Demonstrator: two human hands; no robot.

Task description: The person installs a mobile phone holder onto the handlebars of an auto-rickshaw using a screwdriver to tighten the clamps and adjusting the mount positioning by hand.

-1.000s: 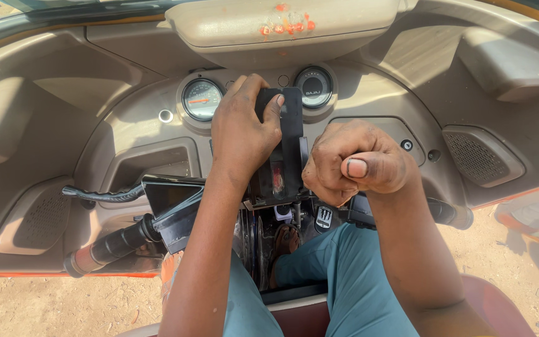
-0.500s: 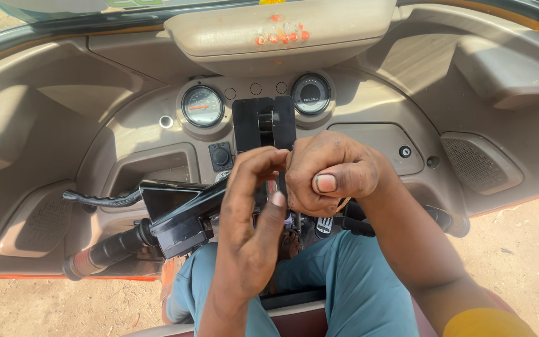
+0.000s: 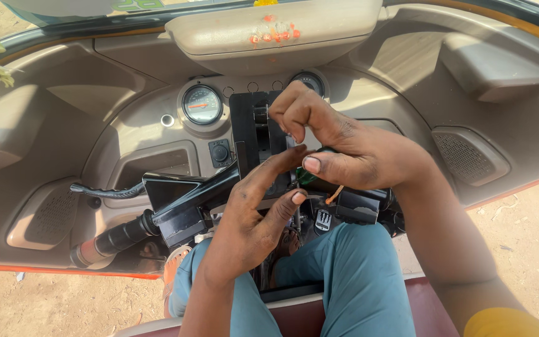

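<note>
I sit in a small vehicle and look down at my 2 hands. My right hand (image 3: 344, 146) is up in front of the black phone holder (image 3: 251, 137) on the dashboard (image 3: 126, 106). Its fingers are curled tight, pinching something near the top of the holder, too small for me to tell. My left hand (image 3: 254, 212) is just below, fingers out and loose, touching the bottom of the holder and gripping nothing. A thin orange wire (image 3: 334, 195) peeks out under my right thumb. The holder stands upright between 2 round dials (image 3: 202, 104). The black handlebar grip (image 3: 110, 240) sticks out to the left, near my knee (image 3: 369, 262).
</note>
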